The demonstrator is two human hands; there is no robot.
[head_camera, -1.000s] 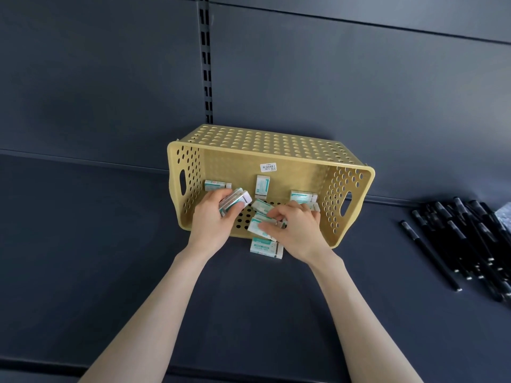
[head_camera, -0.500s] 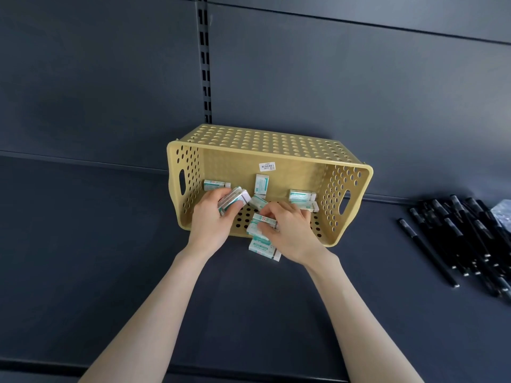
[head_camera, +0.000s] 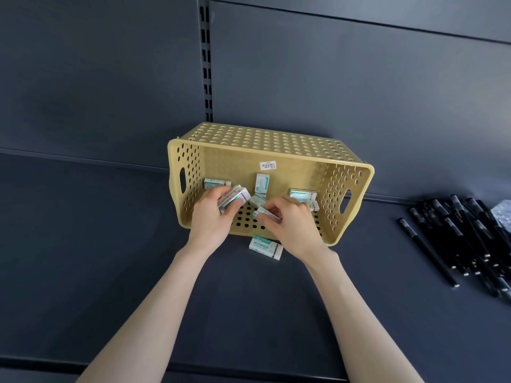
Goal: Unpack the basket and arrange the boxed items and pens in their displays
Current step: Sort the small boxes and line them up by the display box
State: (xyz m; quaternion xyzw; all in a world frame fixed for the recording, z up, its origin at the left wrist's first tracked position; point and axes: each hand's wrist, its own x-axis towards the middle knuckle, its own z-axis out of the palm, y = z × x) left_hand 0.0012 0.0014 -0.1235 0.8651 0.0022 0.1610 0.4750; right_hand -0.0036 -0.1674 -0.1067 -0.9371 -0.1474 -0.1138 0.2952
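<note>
A yellow perforated basket [head_camera: 351, 189] lies on its side on the dark shelf, its mouth facing me. Several small white-and-teal boxes lie inside it, one upright box [head_camera: 262, 183] at the back. My left hand [head_camera: 211, 219] grips a small stack of boxes [head_camera: 233, 197] at the basket's mouth. Just right of it, my right hand [head_camera: 290, 225] pinches a single box [head_camera: 266, 214]. Another box [head_camera: 266, 246] lies on the shelf in front of the basket, between my wrists.
A pile of black pens [head_camera: 464, 239] lies on the shelf at the right, with a clear plastic wrapper [head_camera: 502, 214] behind it. A slotted upright [head_camera: 206, 59] runs up the dark back panel. The shelf's front edge [head_camera: 55, 363] is near me.
My right hand has lifted one box off the box on the shelf and brought it up toward my left hand. The left hand kept its stack and barely moved.
</note>
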